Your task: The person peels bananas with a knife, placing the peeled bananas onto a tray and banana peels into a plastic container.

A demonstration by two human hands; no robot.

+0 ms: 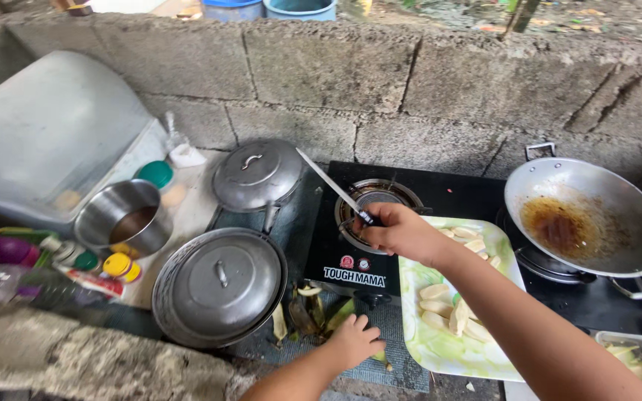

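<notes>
My right hand (403,232) grips a knife (330,183) by its dark handle, blade pointing up and left over the black gas stove (447,197). My left hand (352,341) rests low on a pile of green and brown peels (313,312) at the counter's front edge, fingers spread over them. Under my right forearm lies a green patterned tray (440,349) holding several pale peeled slices (440,301).
A wok (596,200) with brown oil sits on the right burner. Two lidded pots (221,286) (256,174) and an open steel pot (124,219) stand left, with bottles (9,286) and small jars (120,266). A clear container (637,356) is at the right. A block wall (410,82) runs behind.
</notes>
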